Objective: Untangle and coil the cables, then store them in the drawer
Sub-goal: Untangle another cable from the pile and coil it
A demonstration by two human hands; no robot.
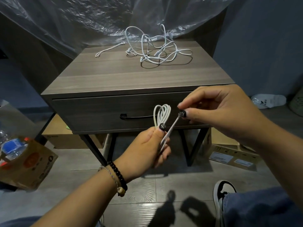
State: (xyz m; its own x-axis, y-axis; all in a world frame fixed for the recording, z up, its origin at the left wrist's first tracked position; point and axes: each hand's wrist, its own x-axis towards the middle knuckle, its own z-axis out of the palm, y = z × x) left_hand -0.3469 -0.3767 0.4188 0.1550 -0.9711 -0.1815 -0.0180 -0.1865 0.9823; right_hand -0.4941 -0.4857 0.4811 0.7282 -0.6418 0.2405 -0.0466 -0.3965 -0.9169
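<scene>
2 hands: left hand grips 1 coiled cable, right hand pinches its end, perhaps

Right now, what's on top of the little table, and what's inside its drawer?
On the table top lies a tangled pile of white cables. The drawer is closed, so its inside is hidden.

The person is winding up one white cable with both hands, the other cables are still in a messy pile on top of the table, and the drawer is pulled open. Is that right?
Almost. The drawer is closed, as the head view shows. The rest holds: the left hand grips the coiled cable, the right hand pinches its loose end, and the tangled cables lie on the table.
</scene>
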